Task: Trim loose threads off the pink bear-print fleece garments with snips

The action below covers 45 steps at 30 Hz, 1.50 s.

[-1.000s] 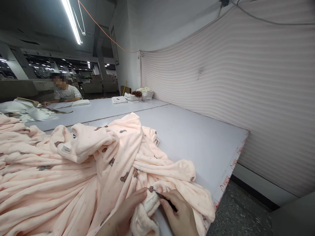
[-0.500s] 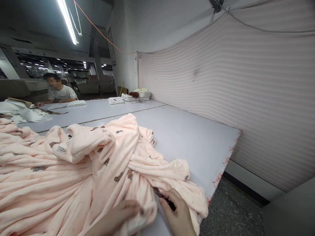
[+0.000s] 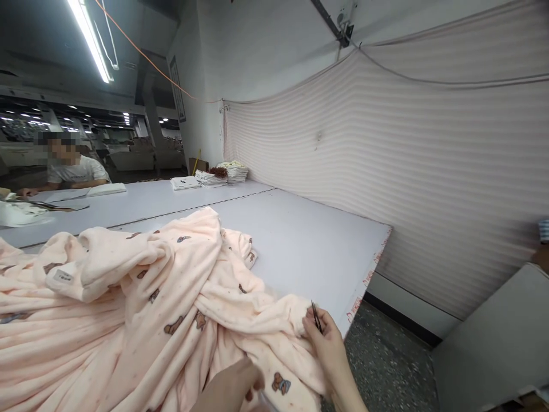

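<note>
A pale pink plush garment (image 3: 141, 320) with small brown bear prints lies heaped over the near table, a white label (image 3: 64, 277) showing at its left. My right hand (image 3: 328, 337) is closed around slim dark thread snips (image 3: 316, 318), points upward. Its fingertips touch the end of a sleeve (image 3: 295, 313) near the table's right side. Lower down, my left hand (image 3: 235, 384) is over the cloth with its fingers bent. Motion blur and the hand itself hide whether it grips the fabric.
The grey table (image 3: 291, 234) ends at a taped right edge (image 3: 364, 280), with a dark speckled floor beyond. Paper stacks (image 3: 212, 178) stand at the back. A co-worker (image 3: 77, 169) in white sits across the table. A striped cloth (image 3: 386, 154) hangs along the wall.
My right hand has moved up and right to the sleeve's end, snips still held. My left hand has shifted rightward, and a bear print is now visible beside it. The view has turned right.
</note>
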Each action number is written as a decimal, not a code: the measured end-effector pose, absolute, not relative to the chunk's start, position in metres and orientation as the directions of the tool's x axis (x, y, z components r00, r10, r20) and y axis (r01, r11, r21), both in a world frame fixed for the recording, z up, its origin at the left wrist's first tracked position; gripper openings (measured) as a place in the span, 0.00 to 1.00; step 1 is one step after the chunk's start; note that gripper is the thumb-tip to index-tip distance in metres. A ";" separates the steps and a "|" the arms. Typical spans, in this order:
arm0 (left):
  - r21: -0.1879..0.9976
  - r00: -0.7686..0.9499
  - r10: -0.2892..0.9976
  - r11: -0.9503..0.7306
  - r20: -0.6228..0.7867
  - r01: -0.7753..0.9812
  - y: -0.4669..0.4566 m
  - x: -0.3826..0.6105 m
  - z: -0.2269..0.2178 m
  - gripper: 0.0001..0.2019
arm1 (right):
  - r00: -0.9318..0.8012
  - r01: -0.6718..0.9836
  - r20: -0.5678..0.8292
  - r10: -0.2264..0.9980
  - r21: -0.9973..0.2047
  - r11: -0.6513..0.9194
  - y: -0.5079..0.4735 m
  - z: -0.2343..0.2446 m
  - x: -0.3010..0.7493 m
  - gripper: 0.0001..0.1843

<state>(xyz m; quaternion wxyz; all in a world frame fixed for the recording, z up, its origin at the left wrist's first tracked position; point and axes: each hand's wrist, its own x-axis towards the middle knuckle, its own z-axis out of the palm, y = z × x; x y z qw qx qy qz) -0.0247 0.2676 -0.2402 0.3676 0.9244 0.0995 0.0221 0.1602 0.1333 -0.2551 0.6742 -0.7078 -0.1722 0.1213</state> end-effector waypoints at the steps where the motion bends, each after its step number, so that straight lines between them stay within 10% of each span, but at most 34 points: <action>1: 0.778 0.958 0.288 -0.601 0.000 0.181 0.258 -0.014 -0.231 0.09 | 0.911 0.062 0.058 0.409 -0.998 0.005 0.130 -0.256 0.148 0.19; 6: 0.973 0.880 0.456 -0.230 0.136 -0.031 0.215 0.024 -0.216 0.12 | 0.878 -0.003 0.096 0.469 -0.979 0.206 0.114 -0.258 0.103 0.19; 10: 0.938 0.833 0.479 -0.323 0.276 -0.124 0.210 0.022 -0.227 0.09 | 0.873 0.298 0.231 0.430 -0.950 -0.095 0.089 -0.238 0.097 0.16; 15: 0.893 0.811 0.444 -0.402 0.382 -0.201 0.216 0.010 -0.229 0.10 | 0.683 0.717 0.489 0.543 -0.592 -0.369 0.070 -0.211 0.098 0.17; 23: 0.861 0.794 0.452 -0.479 0.407 -0.168 0.222 0.001 -0.226 0.15 | 0.683 0.723 0.472 0.557 -0.543 -0.426 0.076 -0.214 0.096 0.15; 28: 0.998 0.923 0.380 -0.040 0.064 -0.053 0.226 0.005 -0.226 0.14 | 0.775 0.630 0.443 0.450 -0.594 -0.500 0.086 -0.226 0.105 0.09; 33: 0.858 0.943 0.290 0.513 -0.166 -0.006 0.224 0.005 -0.211 0.17 | 0.812 0.556 0.315 0.491 -0.672 -0.489 0.090 -0.219 0.106 0.05; 45: 0.776 0.951 0.250 0.630 -0.183 -0.016 0.232 -0.002 -0.210 0.21 | 0.674 0.658 0.325 0.664 -0.672 -0.339 0.088 -0.206 0.088 0.13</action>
